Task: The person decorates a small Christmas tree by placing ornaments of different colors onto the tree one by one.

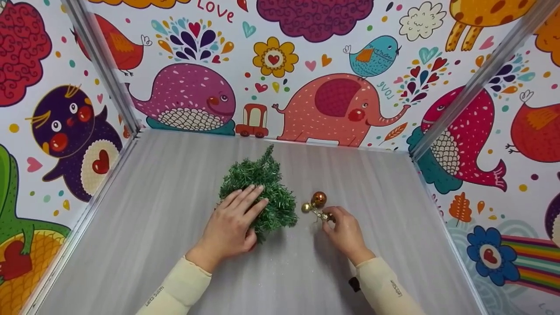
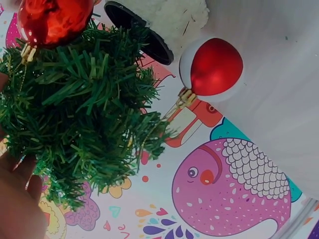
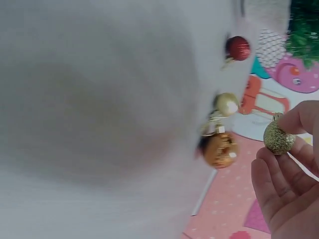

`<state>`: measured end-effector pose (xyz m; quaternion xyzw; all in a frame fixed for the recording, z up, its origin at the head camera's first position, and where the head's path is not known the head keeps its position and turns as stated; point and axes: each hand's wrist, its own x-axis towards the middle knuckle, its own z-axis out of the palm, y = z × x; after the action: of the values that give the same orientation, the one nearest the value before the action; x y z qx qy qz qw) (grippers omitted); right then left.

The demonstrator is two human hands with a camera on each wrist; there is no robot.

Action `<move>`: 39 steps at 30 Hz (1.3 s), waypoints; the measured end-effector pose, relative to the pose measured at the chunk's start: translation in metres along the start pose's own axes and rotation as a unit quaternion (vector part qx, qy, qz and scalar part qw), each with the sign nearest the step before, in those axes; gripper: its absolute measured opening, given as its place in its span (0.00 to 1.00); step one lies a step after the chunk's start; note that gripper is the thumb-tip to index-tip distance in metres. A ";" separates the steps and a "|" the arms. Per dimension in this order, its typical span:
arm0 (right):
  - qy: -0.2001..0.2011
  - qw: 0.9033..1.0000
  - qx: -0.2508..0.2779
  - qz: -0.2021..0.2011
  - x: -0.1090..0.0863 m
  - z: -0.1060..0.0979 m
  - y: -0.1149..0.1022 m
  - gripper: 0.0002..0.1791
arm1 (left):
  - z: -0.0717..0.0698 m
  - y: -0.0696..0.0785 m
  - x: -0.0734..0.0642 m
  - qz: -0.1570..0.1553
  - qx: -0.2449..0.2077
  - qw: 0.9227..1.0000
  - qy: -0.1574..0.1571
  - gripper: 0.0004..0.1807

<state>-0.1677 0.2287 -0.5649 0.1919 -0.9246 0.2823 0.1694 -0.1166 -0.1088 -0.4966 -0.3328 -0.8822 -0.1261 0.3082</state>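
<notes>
A small green artificial Christmas tree [image 1: 258, 170] lies on the table, its tip pointing to the back. My left hand [image 1: 234, 218] rests on it with fingers stretched over the branches. In the left wrist view, a shiny red ball ornament [image 2: 55, 20] and a red-and-white ball ornament [image 2: 217, 67] show by the branches, near a white base [image 2: 174, 15] with a black rim. My right hand [image 1: 345, 232] pinches a glittery gold ball ornament [image 3: 279, 138] between thumb and fingers. Just beyond it lie a shiny copper ball ornament [image 1: 319, 199] and a smaller gold one [image 1: 306, 207].
Grey table surface [image 1: 175, 175] surrounds the tree. Printed cartoon panels [image 1: 323, 105] with metal corner posts [image 1: 105, 65] wall in the back and both sides. Another red ball [image 3: 239, 48] lies near the tree in the right wrist view.
</notes>
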 end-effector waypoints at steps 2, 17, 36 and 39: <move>0.004 1.000 0.006 -0.011 -0.001 -0.004 -0.007 0.16 | 0.000 0.000 -0.001 -0.002 -0.001 1.000 -0.002 0.38; -0.013 0.986 0.078 -0.144 -0.001 -0.020 -0.057 0.19 | 0.002 0.001 0.000 -0.003 -0.002 1.000 0.001 0.37; -0.022 0.963 0.165 -0.210 -0.001 -0.016 -0.102 0.18 | 0.006 0.014 0.002 0.045 0.007 0.998 0.037 0.32; -0.013 0.960 0.174 -0.220 -0.002 -0.014 -0.106 0.18 | 0.008 0.017 0.003 0.064 0.011 0.996 0.059 0.26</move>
<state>-0.1158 0.1559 -0.5063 0.4204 -0.7984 0.3918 0.1795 -0.1104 -0.0907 -0.5008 -0.3768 -0.8407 -0.1162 0.3711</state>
